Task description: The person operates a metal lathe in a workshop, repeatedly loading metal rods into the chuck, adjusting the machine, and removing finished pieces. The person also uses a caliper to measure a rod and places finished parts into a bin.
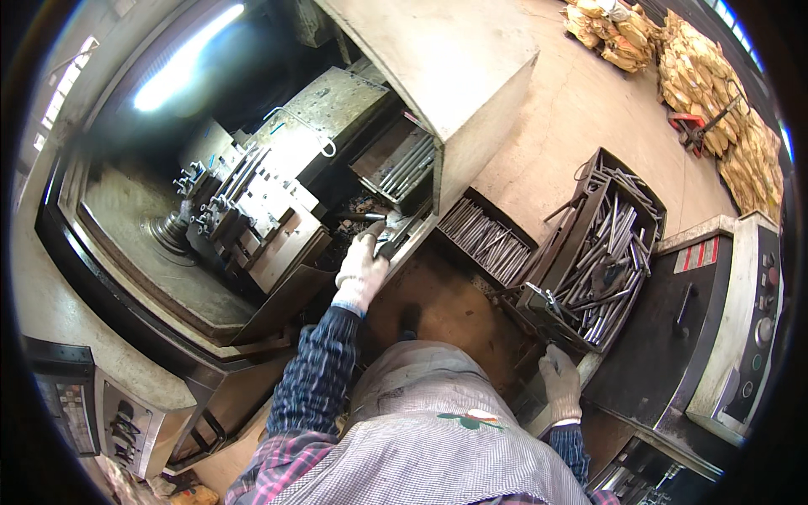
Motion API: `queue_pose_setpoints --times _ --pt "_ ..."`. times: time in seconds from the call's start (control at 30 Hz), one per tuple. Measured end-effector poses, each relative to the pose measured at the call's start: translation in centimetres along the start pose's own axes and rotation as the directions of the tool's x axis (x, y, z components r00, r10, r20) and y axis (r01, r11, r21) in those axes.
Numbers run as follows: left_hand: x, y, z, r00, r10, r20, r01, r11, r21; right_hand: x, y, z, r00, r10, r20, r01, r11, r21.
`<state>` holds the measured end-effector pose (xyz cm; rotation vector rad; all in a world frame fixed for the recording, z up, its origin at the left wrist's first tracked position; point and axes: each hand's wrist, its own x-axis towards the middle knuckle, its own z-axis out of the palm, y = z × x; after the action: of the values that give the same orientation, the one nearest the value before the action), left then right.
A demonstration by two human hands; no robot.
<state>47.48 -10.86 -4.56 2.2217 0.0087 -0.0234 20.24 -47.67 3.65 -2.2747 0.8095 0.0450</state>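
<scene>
My left hand [362, 268], in a pale knit glove, reaches to the front sill of an open lathe [208, 328]. A dark handle-like piece [383, 249] lies against its fingers; whether they grip it is unclear. Just beyond the fingertips is a dark rod [361, 216] above metal chips. My right hand [560, 386], also gloved, is low on the right, by the near end of a metal bin [536, 303] heaped with steel rods [606, 265]. Its fingertips are in shadow, so I cannot see whether they hold anything.
Inside the lathe are a chuck [167, 233], clamped tooling [252, 196] and a tray of rods [410, 164]. A second box of rods [486, 240] stands beside the heaped bin. A machine control panel [754, 341] is at right. Stacked sacks [701, 76] and a red pallet jack [691, 132] stand farther off.
</scene>
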Motion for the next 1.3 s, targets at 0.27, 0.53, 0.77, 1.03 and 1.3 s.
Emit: queue_pose_setpoints --times 0.27,0.53,0.77,1.03,1.3 --pt "6.7 -10.2 8.8 0.848 -0.031 0.529 -0.379 0.661 0.647 -6.0 3.8 -3.0 0.968 0.226 -0.109 -0.231 0.972 -0.035" --pt "7.8 -14.0 12.8 0.755 0.158 0.636 -0.612 0.517 0.598 -8.2 3.1 -1.0 0.939 0.328 -0.101 -0.333 0.942 -0.032" --pt "7.8 -12.6 12.6 0.850 0.187 0.493 -0.474 0.679 0.560 -8.4 0.7 0.9 0.902 0.421 -0.098 -0.420 0.907 0.031" --pt "8.5 -15.0 14.5 0.632 -0.730 -0.261 0.744 0.666 -0.062 -7.9 2.2 2.7 0.917 0.378 -0.123 -0.366 0.924 0.112" --pt "12.4 -22.3 21.8 0.855 -0.348 0.384 0.462 0.848 -0.261 -7.7 2.6 2.4 0.894 0.447 -0.030 -0.448 0.894 -0.024"
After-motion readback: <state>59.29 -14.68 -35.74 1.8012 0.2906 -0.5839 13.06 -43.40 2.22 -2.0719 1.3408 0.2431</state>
